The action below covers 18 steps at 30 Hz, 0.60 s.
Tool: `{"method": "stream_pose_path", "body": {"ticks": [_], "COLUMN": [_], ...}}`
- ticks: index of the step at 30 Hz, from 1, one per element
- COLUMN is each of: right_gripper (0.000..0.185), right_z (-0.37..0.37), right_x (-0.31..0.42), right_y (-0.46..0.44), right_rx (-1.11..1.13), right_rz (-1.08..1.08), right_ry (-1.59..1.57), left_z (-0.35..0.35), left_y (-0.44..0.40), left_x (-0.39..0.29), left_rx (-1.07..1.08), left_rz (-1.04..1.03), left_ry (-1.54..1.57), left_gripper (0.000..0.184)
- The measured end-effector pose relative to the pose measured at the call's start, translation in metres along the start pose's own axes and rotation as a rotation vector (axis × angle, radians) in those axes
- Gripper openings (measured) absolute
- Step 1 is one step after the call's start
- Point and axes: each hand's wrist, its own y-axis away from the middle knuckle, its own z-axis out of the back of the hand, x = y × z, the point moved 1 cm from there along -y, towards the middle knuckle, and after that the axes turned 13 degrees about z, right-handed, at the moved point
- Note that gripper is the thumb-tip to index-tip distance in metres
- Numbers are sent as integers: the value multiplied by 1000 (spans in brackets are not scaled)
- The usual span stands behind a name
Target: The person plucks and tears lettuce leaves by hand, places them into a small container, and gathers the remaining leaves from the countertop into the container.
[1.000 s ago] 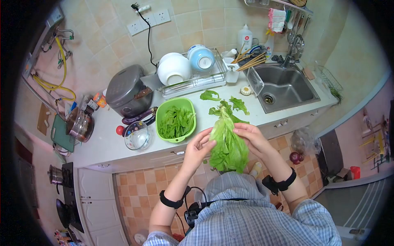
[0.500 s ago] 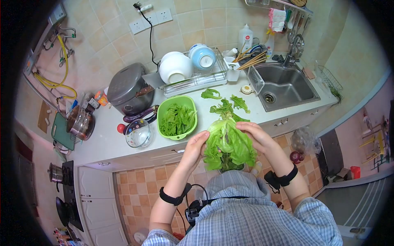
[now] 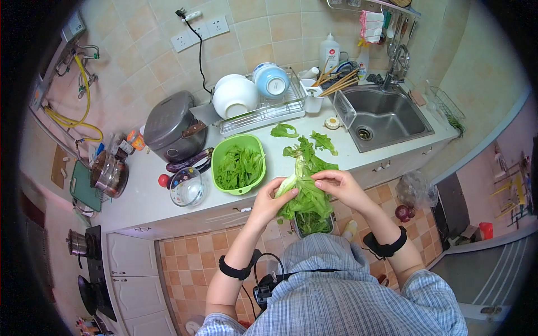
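Observation:
My left hand (image 3: 270,200) is closed on the pale rib side of a lettuce leaf (image 3: 310,200), thumb on top. The fingers of my right hand (image 3: 338,186) pinch the leaf's upper right part. The leaf is held in front of the counter edge, above a container (image 3: 330,227) with greens in it, near my body. Behind my hands, a lettuce stalk with leaves (image 3: 305,154) lies on the counter, next to loose leaf pieces (image 3: 323,143). To the left stands a green basket (image 3: 252,189) holding lettuce leaves (image 3: 238,168).
A glass bowl (image 3: 188,190), eggplants (image 3: 188,162) and a tomato (image 3: 163,180) sit left of the basket. Behind are a rice cooker (image 3: 174,126), a cleaver (image 3: 193,130) and a dish rack (image 3: 269,113) with bowls. The sink (image 3: 386,117) is at right; red onions (image 3: 404,212) lie lower right.
The leaf has turned and been gathered between my hands, now looking narrower. My right hand has moved slightly left and inward, and the container beneath shows more.

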Motion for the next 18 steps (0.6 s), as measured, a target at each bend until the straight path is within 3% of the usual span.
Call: {"method": "stream_pose_path", "body": {"ticks": [10, 12, 18], "right_gripper": [24, 26, 31], "right_z": [10, 13, 14], "right_x": [-2, -2, -4], "right_y": [-5, -3, -3], "right_rx": [-51, -11, -63], "right_rz": [3, -177, -372], "right_ry": [-124, -316, -557], "left_z": [6, 5, 7], "left_y": [7, 6, 2], "left_x": [-4, -3, 2], "left_rx": [56, 37, 36], "left_rz": [151, 168, 191], "left_ry": [-45, -31, 104], "left_gripper": [23, 23, 27]}}
